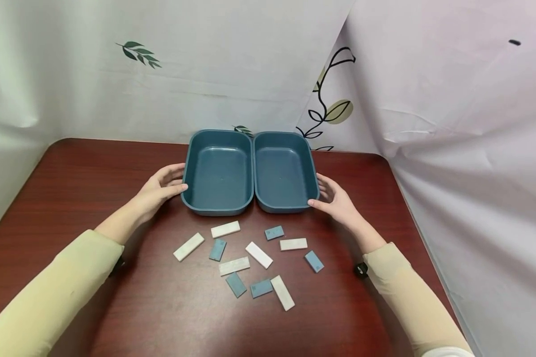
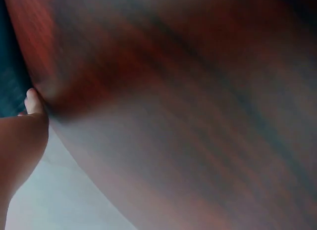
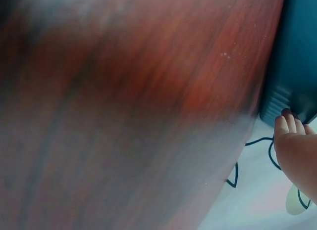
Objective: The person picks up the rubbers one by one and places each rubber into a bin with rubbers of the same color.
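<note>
Two blue-grey trays stand side by side at the table's back, the left tray (image 1: 218, 212) touching the right tray (image 1: 288, 208). My left hand (image 1: 158, 191) touches the left tray's outer side, its thumb at the rim and its fingers extended. At the right tray's outer side rests my right hand (image 1: 337, 201), thumb by the front corner. Both trays are empty. In the left wrist view, part of the left hand (image 2: 20, 151) shows beside a tray edge; in the right wrist view, the right hand's fingers (image 3: 290, 125) lie against the blue wall (image 3: 292, 57).
On the dark red table (image 1: 161, 307), in front of the trays, lie several white blocks, such as one white block (image 1: 259, 255), and several smaller blue blocks, such as one blue block (image 1: 314, 261). A white patterned cloth (image 1: 205, 64) hangs behind and beside the table.
</note>
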A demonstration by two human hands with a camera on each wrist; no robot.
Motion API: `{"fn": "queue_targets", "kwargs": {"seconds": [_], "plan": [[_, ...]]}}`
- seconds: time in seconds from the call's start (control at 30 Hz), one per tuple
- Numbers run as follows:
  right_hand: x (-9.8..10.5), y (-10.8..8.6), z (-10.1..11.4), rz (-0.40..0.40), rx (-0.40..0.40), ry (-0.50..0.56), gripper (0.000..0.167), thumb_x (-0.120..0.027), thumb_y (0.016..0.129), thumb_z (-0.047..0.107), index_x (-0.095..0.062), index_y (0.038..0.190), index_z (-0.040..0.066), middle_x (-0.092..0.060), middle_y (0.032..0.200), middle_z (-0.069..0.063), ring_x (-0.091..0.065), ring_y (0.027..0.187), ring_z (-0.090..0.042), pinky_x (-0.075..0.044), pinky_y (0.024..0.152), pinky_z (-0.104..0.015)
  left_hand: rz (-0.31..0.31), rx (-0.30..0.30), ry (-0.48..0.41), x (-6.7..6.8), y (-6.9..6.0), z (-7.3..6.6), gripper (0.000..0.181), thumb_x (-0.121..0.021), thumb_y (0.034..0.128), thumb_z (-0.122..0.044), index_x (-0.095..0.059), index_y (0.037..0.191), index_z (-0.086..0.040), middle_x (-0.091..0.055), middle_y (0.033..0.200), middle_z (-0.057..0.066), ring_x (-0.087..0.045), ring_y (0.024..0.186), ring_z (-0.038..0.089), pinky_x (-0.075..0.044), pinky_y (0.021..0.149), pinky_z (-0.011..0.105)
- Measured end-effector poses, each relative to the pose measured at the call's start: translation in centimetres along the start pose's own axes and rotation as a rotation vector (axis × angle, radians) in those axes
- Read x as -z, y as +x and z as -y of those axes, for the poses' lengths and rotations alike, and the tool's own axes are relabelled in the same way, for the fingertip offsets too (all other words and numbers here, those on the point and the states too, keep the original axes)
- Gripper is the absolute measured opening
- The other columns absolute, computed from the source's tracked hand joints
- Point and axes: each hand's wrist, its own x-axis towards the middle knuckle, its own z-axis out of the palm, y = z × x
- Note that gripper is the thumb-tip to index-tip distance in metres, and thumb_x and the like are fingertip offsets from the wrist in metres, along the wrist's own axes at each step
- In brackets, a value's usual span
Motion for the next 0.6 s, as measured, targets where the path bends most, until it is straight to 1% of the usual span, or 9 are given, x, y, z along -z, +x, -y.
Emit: {"fn": "queue_targets", "kwargs": {"seconds": [0.1, 0.2, 0.3, 0.4, 0.6], "plan": [[0.0, 0.0, 0.0, 0.004, -0.004, 0.004, 0.082, -0.075, 0.099, 0.004, -0.029, 0.167, 0.005, -0.041, 0.166, -0.023, -0.042, 0.155, -0.041, -0.031, 0.13, -0.055, 0.031, -0.017, -0.037, 0.3, 0.3, 0.3, 0.069, -0.061, 0.1084, -0.013, -0.025, 0.168, -0.012, -0.036, 0.163, 0.011, -0.056, 0.126, 0.002, -0.049, 0.099, 0.012], [0.0, 0.0, 0.0, 0.01, -0.002, 0.006, 0.082, -0.074, 0.099, 0.003, -0.028, 0.167, 0.005, -0.04, 0.166, -0.023, -0.041, 0.155, -0.041, -0.03, 0.13, -0.055, 0.053, -0.048, -0.086, 0.5, 0.4, 0.7, 0.066, -0.06, 0.1085, -0.009, -0.028, 0.166, -0.011, -0.043, 0.156, 0.002, -0.059, 0.124, 0.001, -0.049, 0.1, 0.013], [0.0, 0.1, 0.1, 0.013, 0.001, 0.011, 0.082, -0.073, 0.099, 0.002, -0.028, 0.167, 0.005, -0.039, 0.167, -0.023, -0.04, 0.156, -0.041, -0.029, 0.131, -0.056, 0.071, -0.075, -0.131, 0.6, 0.5, 1.0, 0.063, -0.058, 0.1088, -0.006, -0.03, 0.165, -0.011, -0.046, 0.15, -0.005, -0.06, 0.124, 0.002, -0.047, 0.102, 0.012], [0.1, 0.0, 0.0, 0.014, -0.005, 0.018, 0.082, -0.073, 0.099, 0.003, -0.027, 0.167, 0.005, -0.039, 0.167, -0.023, -0.04, 0.156, -0.041, -0.029, 0.131, -0.056, 0.085, -0.085, -0.17, 0.7, 0.7, 1.3, 0.062, -0.057, 0.1091, -0.006, -0.03, 0.164, -0.012, -0.046, 0.149, -0.007, -0.058, 0.125, 0.002, -0.045, 0.103, 0.012], [0.6, -0.7, -0.4, 0.022, -0.027, 0.019, 0.082, -0.072, 0.099, 0.001, -0.026, 0.167, 0.002, -0.036, 0.169, -0.024, -0.037, 0.157, -0.042, -0.03, 0.13, -0.055, 0.1, -0.103, -0.245, 0.5, 0.9, 1.8, 0.059, -0.055, 0.109, -0.003, -0.032, 0.163, -0.014, -0.046, 0.149, -0.006, -0.057, 0.128, 0.001, -0.044, 0.105, 0.013]]}}
